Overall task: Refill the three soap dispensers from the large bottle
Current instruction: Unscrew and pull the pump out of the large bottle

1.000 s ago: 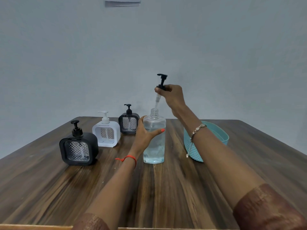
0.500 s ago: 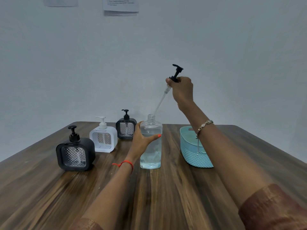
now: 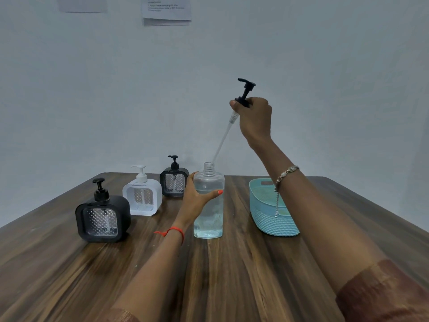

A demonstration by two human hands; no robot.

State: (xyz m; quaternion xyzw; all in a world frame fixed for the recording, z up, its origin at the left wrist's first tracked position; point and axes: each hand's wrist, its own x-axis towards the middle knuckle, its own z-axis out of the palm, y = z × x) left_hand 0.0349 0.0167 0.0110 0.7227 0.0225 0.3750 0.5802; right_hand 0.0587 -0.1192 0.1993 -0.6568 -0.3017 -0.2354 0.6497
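**Pump held above open bottle**

Left hand [image 3: 193, 201] fingers [image 3: 218, 192] wrap the large bottle [image 3: 209, 219], which stands upright on the counter [image 3: 232, 275]. Right hand [image 3: 254, 117] fingers grasp the black pump [image 3: 245, 91] up to its right, the tube tip at the bottle's mouth.

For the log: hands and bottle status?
Left hand grips large bottle, upright. Right hand holds pump, tube tip at bottle mouth. Basket beside, apart.

Both arms stretched forward, each hand gripping.
The left hand [image 3: 194, 202] wraps around the tall clear plastic bottle [image 3: 209, 219], thumb across its front. The right hand [image 3: 255, 117], held high with the wrist bent, pinches the black pump head [image 3: 243, 98] by its collar.
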